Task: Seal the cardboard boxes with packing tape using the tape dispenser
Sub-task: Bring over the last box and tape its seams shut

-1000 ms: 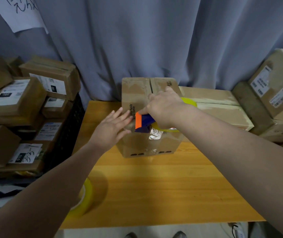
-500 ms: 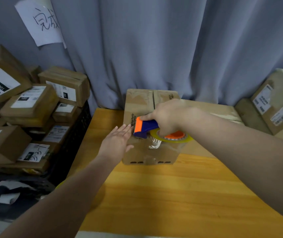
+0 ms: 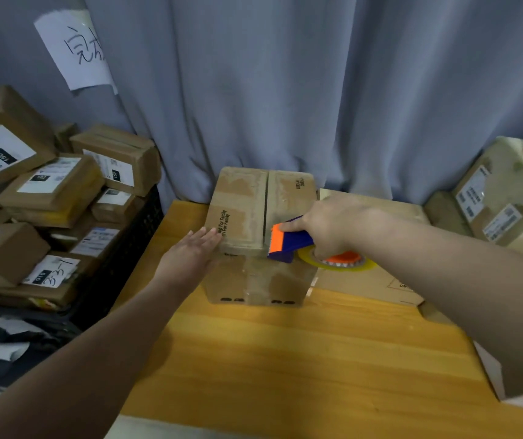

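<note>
Dispenser [image 3: 288, 242] first: in the last second I've swung it flatter at the box's [image 3: 244, 204] near top edge, with the roll jutting right of the box. My right hand [image 3: 326, 229] is clenched round its handle. My left hand [image 3: 196, 248] has slid up to the box's near-left corner, fingers straight, bracing. The top seam looks untaped, so that run probably comes next. Whether tape joins dispenser to box, I can't tell.

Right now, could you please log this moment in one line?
step: sealing | left hand: flat against cardboard box | right hand: grips tape dispenser at top seam near end
</note>
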